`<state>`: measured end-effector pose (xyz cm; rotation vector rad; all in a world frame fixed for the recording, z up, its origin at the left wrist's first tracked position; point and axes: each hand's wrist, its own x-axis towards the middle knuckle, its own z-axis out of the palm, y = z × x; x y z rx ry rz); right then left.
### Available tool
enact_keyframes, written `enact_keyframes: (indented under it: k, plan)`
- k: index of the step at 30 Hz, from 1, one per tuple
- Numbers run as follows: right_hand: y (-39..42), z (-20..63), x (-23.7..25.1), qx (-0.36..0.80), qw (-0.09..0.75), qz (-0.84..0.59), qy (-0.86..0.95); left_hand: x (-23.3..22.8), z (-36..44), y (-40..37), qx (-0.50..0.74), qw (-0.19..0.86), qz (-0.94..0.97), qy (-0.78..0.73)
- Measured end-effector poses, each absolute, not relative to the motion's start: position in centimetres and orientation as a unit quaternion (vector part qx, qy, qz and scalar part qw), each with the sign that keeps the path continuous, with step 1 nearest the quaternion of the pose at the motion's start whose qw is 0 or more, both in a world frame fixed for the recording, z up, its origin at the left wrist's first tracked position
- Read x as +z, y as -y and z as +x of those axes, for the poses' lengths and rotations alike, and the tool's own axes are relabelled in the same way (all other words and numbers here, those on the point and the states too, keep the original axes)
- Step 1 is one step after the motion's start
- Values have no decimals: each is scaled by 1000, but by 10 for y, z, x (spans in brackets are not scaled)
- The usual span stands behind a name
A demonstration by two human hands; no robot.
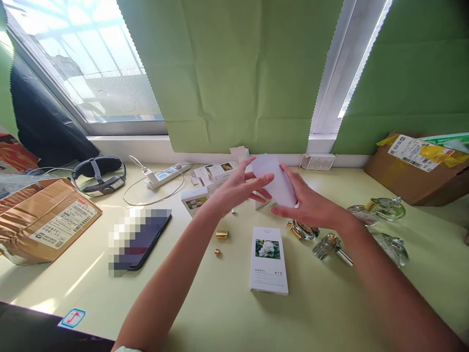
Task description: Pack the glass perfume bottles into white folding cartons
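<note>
Centre frame, the left hand (234, 190) and right hand (311, 208) both clasp a small white cardboard box (276, 183), long axis slanting from upper left to lower right between them

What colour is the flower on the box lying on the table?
White, with green leaves behind it, on the white box; the head view shows it.

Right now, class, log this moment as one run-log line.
left hand: grips white carton | right hand: grips same carton, above table | flat flower-print box below | glass bottles right | phone left

Head view, forward-down, close over table (227, 313)
</note>
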<state>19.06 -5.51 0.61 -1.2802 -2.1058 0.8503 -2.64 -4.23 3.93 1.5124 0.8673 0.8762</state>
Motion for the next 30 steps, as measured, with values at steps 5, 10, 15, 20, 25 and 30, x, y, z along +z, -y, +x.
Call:
enact_keyframes:
  k: [5,10,15,20,25,30]
  plan:
    - [53,185,1,327,241,-480,778,32,-34,35,337,509,695,-380]
    - [49,200,12,461,310,-437,707,35,-42,33,286,481,759,-331]
    - [51,207,16,533,253,-360,722,32,-41,34,272,477,782,-294]
    - [53,208,17,497,238,-379,744,30,-38,35,275,470,775,-322]
    - [54,216,23,475,207,-408,751,38,-35,43,229,444,794,-346]
    - [54,220,28,443,288,-410,743,35,-36,38,224,451,794,-340]
